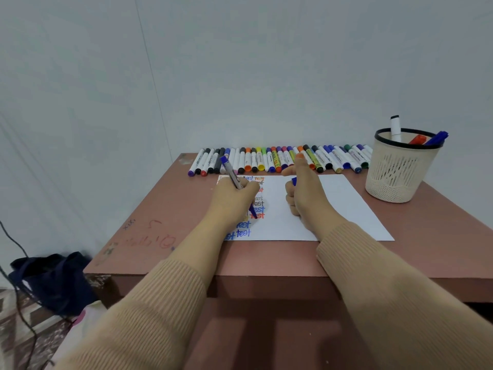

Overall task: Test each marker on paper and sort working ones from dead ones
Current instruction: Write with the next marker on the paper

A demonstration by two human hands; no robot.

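Tabletop of reddish-brown laminate is covered at centre by a white paper sheet; the sheet's right half is left blank, and its near edge lies close to the table's front edge. A cream mesh cup with a black rim, holding three markers, is set to the right, apart from the sheet. A row of capped mixed-colour markers is laid along the far edge. The left hand is closed round an uncapped blue marker, its tip at a column of coloured "test" words. A small blue cap is gripped in the curled fingers of the right hand, one finger stretched toward the row.
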